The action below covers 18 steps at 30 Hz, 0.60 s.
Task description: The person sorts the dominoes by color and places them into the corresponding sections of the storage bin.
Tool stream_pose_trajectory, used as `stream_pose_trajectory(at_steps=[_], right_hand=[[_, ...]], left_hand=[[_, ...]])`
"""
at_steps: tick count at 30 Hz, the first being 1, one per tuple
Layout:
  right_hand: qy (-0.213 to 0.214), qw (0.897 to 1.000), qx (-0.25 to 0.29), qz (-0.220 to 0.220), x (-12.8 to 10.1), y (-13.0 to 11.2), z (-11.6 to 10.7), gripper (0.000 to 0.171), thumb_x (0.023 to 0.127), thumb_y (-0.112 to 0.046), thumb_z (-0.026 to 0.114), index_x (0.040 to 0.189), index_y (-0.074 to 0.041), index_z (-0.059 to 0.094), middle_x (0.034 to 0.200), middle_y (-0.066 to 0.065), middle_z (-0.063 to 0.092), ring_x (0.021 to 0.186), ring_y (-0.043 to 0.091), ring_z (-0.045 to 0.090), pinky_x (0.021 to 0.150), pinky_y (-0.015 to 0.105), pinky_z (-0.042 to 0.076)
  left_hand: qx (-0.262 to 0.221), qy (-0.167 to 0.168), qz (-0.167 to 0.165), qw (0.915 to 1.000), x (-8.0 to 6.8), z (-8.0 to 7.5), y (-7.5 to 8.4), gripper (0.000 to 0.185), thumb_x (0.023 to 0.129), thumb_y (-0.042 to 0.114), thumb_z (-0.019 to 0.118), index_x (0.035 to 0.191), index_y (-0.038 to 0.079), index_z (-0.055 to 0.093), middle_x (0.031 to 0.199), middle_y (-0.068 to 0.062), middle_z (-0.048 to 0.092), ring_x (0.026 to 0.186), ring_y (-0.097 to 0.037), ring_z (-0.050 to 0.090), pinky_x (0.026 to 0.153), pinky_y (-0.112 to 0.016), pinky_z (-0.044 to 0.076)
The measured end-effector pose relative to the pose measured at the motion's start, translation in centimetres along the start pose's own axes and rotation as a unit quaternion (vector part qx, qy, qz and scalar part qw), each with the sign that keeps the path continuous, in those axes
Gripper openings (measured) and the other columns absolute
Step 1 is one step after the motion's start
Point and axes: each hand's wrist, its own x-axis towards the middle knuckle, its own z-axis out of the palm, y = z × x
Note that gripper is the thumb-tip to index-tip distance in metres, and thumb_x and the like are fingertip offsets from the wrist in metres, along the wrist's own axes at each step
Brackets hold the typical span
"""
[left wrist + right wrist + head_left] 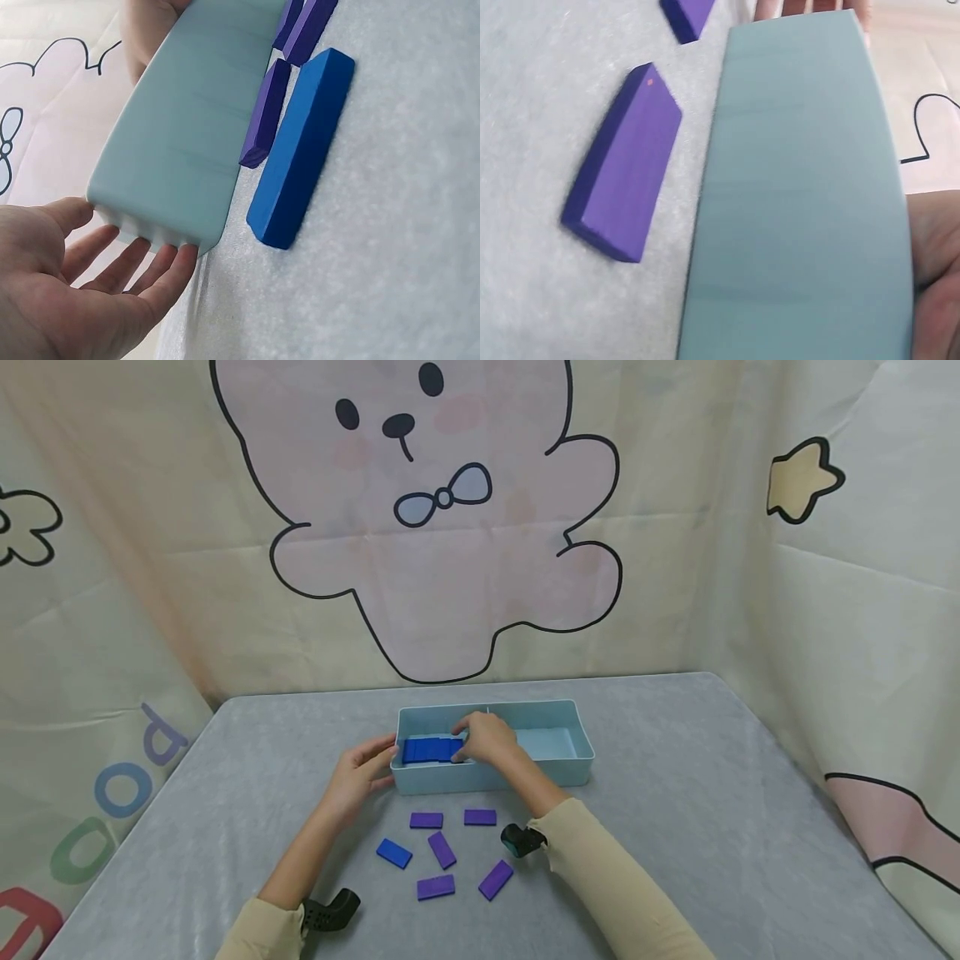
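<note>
A light blue box (450, 783) with a divider stands on the table. In its left compartment lie flat blue wooden blocks (431, 750) side by side. My right hand (491, 739) reaches into that compartment, thumb and index finger apart at the blocks' right end. Whether it holds a block is hidden; the box wall (795, 187) blocks the right wrist view. My left hand (360, 774) touches the box's left end with extended fingertips, its thumb near the rim. A loose blue block (304, 150) and several purple blocks (626, 165) lie in front of the box.
The box's right compartment (555, 743) shows its bare floor. A grey cloth (675, 827) covers the table. Behind it hangs a printed curtain (675, 568) with a bear figure. Each sleeve carries a black wrist device (332, 912) near the tabletop.
</note>
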Motion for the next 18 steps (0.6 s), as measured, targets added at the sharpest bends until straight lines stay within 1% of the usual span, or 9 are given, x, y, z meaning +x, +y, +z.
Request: stream_pose_trajectory(at_steps=[2, 4, 8, 11, 14, 18], right_hand=[[-0.008, 1.0, 0.021, -0.013, -0.2, 0.1, -0.3, 0.045, 0.088, -0.022, 0.089, 0.13, -0.015, 0.076, 0.108, 0.006, 0.078, 0.097, 0.023, 0.071, 0.07, 0.033, 0.057], [-0.015, 0.999, 0.044, -0.024, -0.4, 0.3, -0.5, 0.044, 0.089, -0.019, 0.088, 0.13, -0.013, 0.076, 0.106, 0.007, 0.078, 0.096, 0.023, 0.072, 0.073, 0.035, 0.058], [-0.017, 0.996, 0.079, -0.042, -0.9, 0.5, -0.8, 0.041, 0.09, -0.013, 0.086, 0.13, -0.01, 0.076, 0.113, 0.012, 0.078, 0.105, 0.03, 0.072, 0.086, 0.042, 0.061], [-0.009, 0.995, 0.089, -0.054, -1.3, 0.6, -0.9, 0.039, 0.091, -0.011, 0.084, 0.129, -0.009, 0.076, 0.12, 0.014, 0.077, 0.116, 0.035, 0.07, 0.093, 0.047, 0.061], [0.002, 0.993, 0.094, -0.067, -1.7, 0.8, -1.0, 0.037, 0.091, -0.011, 0.084, 0.128, -0.009, 0.077, 0.124, 0.015, 0.076, 0.121, 0.038, 0.067, 0.095, 0.049, 0.06], [0.013, 0.99, 0.113, -0.081, -2.3, 1.0, -1.1, 0.035, 0.092, -0.009, 0.083, 0.126, -0.007, 0.077, 0.125, 0.017, 0.075, 0.122, 0.039, 0.066, 0.094, 0.05, 0.06]], left_hand=[[0.0, 0.0, 0.0, 1.0, 0.0, 0.0, 0.0, 0.048, 0.113, 0.019, 0.052, 0.153, -0.007, 0.048, 0.157, -0.027, 0.049, 0.138, -0.041, 0.055, 0.107, -0.05, 0.055], [-0.001, 0.0, 0.0, 1.0, 0.0, 0.0, -0.1, 0.048, 0.113, 0.02, 0.053, 0.153, -0.007, 0.049, 0.157, -0.027, 0.05, 0.138, -0.041, 0.056, 0.107, -0.05, 0.054], [-0.004, 0.002, -0.004, 1.0, 0.0, 0.0, -0.1, 0.048, 0.113, 0.02, 0.053, 0.153, -0.006, 0.049, 0.157, -0.027, 0.05, 0.137, -0.04, 0.056, 0.108, -0.05, 0.054], [-0.005, 0.004, -0.006, 1.0, 0.0, 0.0, -0.1, 0.049, 0.112, 0.02, 0.053, 0.153, -0.006, 0.049, 0.157, -0.027, 0.05, 0.137, -0.039, 0.056, 0.107, -0.048, 0.055], [-0.007, 0.005, -0.006, 0.9999, 0.0, 0.0, 0.0, 0.049, 0.112, 0.02, 0.054, 0.153, -0.007, 0.049, 0.156, -0.027, 0.05, 0.135, -0.038, 0.057, 0.106, -0.045, 0.056], [-0.007, 0.006, -0.004, 0.9999, 0.0, 0.0, -0.1, 0.049, 0.112, 0.019, 0.054, 0.153, -0.008, 0.048, 0.156, -0.028, 0.05, 0.135, -0.037, 0.057, 0.104, -0.043, 0.057]])
